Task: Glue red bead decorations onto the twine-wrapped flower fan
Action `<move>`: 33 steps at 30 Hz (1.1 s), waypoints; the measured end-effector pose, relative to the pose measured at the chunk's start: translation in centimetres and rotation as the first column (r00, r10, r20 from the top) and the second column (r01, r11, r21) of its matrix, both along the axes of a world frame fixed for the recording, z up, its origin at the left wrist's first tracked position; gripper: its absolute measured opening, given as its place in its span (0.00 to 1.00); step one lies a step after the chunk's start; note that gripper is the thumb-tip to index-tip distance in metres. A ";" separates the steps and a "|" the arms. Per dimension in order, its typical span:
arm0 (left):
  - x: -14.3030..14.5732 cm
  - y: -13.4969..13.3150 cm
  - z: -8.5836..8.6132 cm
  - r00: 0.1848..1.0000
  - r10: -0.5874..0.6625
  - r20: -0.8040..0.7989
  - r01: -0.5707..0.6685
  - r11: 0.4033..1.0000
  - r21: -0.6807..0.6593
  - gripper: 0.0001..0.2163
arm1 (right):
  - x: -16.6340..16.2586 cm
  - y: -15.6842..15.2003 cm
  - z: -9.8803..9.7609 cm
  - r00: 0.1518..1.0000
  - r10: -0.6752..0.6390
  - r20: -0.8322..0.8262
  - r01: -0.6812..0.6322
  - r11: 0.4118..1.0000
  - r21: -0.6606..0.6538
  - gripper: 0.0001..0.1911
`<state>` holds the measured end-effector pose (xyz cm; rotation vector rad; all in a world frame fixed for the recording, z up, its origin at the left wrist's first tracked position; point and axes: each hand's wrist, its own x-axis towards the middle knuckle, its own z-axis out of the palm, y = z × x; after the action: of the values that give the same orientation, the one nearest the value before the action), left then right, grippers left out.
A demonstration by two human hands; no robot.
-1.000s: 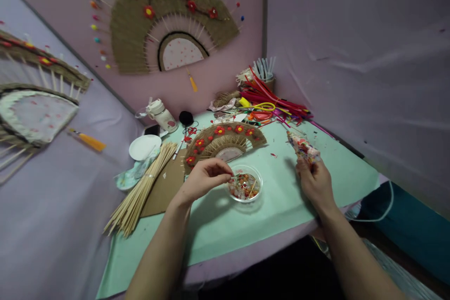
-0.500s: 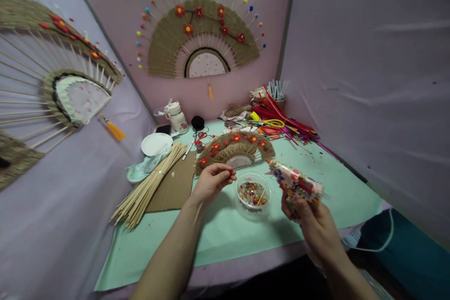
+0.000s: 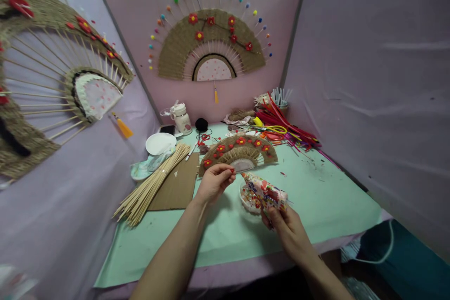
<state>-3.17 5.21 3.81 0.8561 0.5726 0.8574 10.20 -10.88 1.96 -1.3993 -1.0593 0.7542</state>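
Observation:
Between the thumb and fingertips of my left hand (image 3: 215, 183) is a small red bead (image 3: 232, 170). My right hand (image 3: 284, 225) grips a flower-patterned glue gun (image 3: 266, 190), its orange nozzle pointing left, close to the bead. Under the glue gun stands a clear round tub (image 3: 242, 199) of red, amber and clear beads, partly hidden by the gun. Just beyond both hands a woven fan (image 3: 230, 147) with red flowers and a pale centre lies on the green tabletop.
A bundle of thin wooden sticks (image 3: 154, 183) lies over cardboard (image 3: 179, 187) on the left. Behind it are a white plate (image 3: 161, 143) and a bottle (image 3: 181, 118). Red pipe cleaners (image 3: 288, 124) are piled at the back right. Larger fans hang on the back (image 3: 176, 56) and left walls.
My right hand has brought the glue gun left, over the bead tub and near my left fingertips. My left hand keeps its pinch on the bead. The view has shifted slightly.

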 end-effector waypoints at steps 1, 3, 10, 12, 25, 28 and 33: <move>0.0 0.0 0.0 1.000 0.000 0.002 0.000 1.000 -0.017 0.16 | 0.0 0.0 -0.1 1.000 0.002 0.002 -0.002 1.000 -0.002 0.27; -0.1 0.0 0.0 1.000 -0.008 0.011 0.008 0.999 -0.047 0.16 | -0.1 0.0 -0.1 1.000 0.004 0.000 -0.004 1.000 -0.001 0.27; 0.0 -0.3 0.5 0.997 -0.033 0.063 0.039 0.995 -0.093 0.15 | -0.3 0.0 0.3 0.999 0.032 -0.016 -0.032 0.999 0.021 0.27; 0.0 -0.4 0.6 0.997 -0.041 0.070 0.048 0.994 -0.095 0.15 | -0.4 0.0 0.4 0.999 0.040 -0.025 -0.039 0.999 0.017 0.26; 0.9 -1.3 0.5 0.996 0.018 0.088 -0.016 1.000 -0.021 0.17 | -0.8 0.0 0.2 0.997 0.028 0.067 -0.032 0.998 0.059 0.22; 1.0 -1.4 0.5 0.996 0.008 0.087 -0.007 1.000 -0.012 0.16 | -0.9 0.0 -0.3 0.999 0.015 0.050 -0.018 0.999 0.051 0.24; 1.0 -1.6 0.3 0.996 0.002 0.085 0.001 1.000 -0.027 0.15 | -1.0 0.1 -0.9 0.998 -0.001 0.059 0.001 1.000 0.007 0.27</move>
<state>-2.19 3.57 4.07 0.7910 0.5092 0.8802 9.25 -10.81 1.10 -1.4242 -1.1059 0.7113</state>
